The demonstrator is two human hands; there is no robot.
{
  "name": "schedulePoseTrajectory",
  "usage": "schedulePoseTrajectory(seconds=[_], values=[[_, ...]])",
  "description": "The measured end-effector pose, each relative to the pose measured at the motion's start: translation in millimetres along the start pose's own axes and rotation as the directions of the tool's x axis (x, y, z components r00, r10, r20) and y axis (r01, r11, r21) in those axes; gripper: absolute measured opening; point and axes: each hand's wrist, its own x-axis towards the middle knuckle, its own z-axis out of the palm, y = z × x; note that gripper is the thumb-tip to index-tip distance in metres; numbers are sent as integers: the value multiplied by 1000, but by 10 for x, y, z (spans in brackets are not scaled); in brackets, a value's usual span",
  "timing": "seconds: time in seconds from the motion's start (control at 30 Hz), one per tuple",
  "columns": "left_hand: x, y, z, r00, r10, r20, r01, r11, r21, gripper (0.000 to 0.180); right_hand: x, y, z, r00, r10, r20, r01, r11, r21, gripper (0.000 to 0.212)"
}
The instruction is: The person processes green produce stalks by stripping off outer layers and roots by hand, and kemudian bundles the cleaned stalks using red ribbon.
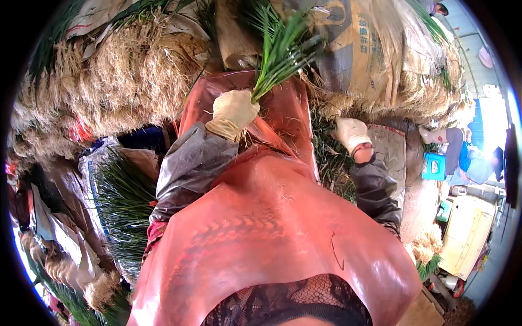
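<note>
Greens (125, 204) against white sack (88, 173); left grip (234, 111) around leafy bunch (280, 51); right grip (349, 133), hold unclear

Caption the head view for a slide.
A gloved left hand grips long-leaved green plants over a red apron, the gloved right hand beside stacked bundles of pale roots.

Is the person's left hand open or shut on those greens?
Shut: the gloved left hand is curled into a fist, with the greens fanning out beyond it.
</note>
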Motion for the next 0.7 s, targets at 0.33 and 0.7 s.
schedulePoseTrajectory(seconds=[0.33,0.7], values=[[52,67,188,997,-57,45,54,997,57,26,763,-1088,-599,955,-83,-285,287,499,818,35],[179,-284,-326,996,-89,12,81,829,-554,28,866,-770,-37,709,525,-470,380,277,883,26]])
